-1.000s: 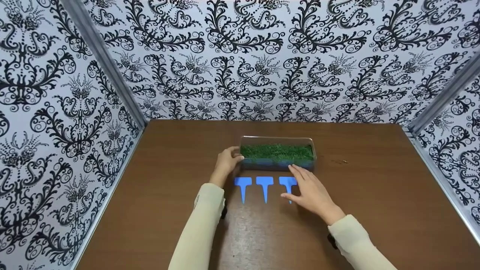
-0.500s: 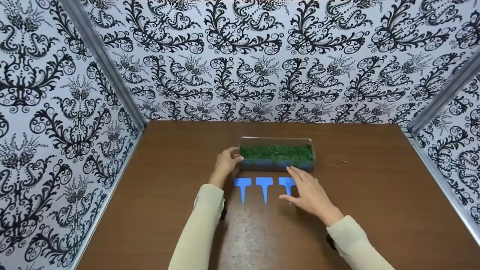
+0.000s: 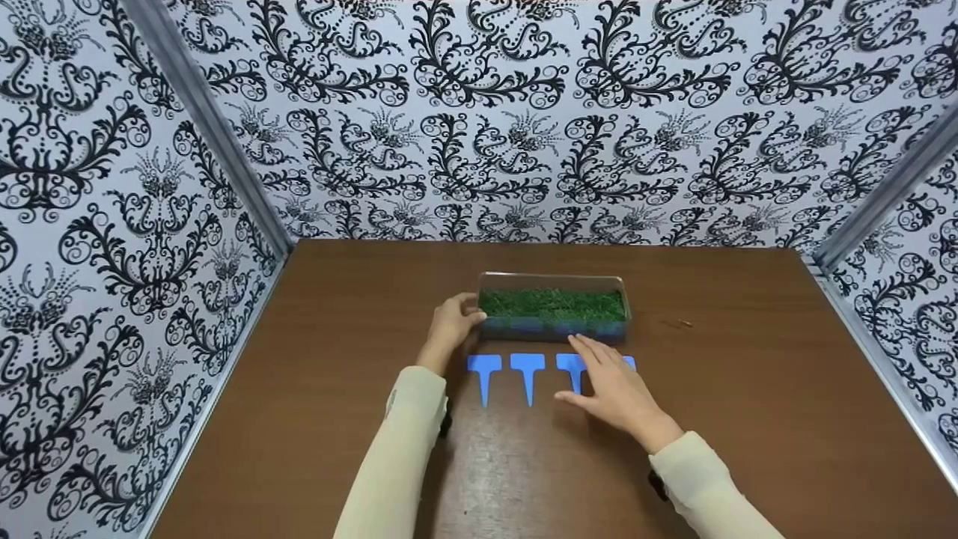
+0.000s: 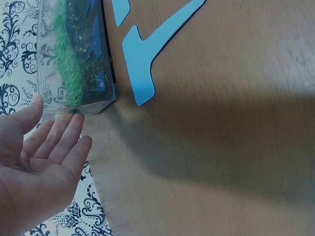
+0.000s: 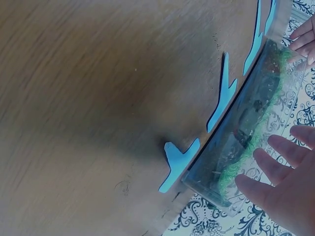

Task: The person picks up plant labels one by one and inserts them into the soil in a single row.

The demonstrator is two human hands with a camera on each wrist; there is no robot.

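Note:
A clear rectangular container holding short green grass over a dark layer stands on the table. My left hand is at its left end, fingers nearly straight; in the left wrist view the fingertips reach the end wall. In front of the container lies a row of several blue T-shaped plant labels, pointed ends toward me. Above the right part of that row hovers my right hand, fingers spread and holding nothing. It partly hides two labels, one of them a label at the far right.
The brown table runs back to a wall covered in black-and-white scroll patterns. Small brown bits lie to the right of the container. Metal frame strips line the corners.
My right hand has drifted slightly left and toward me, so part of the rightmost label shows beside it. The left hand, container and labels look unmoved.

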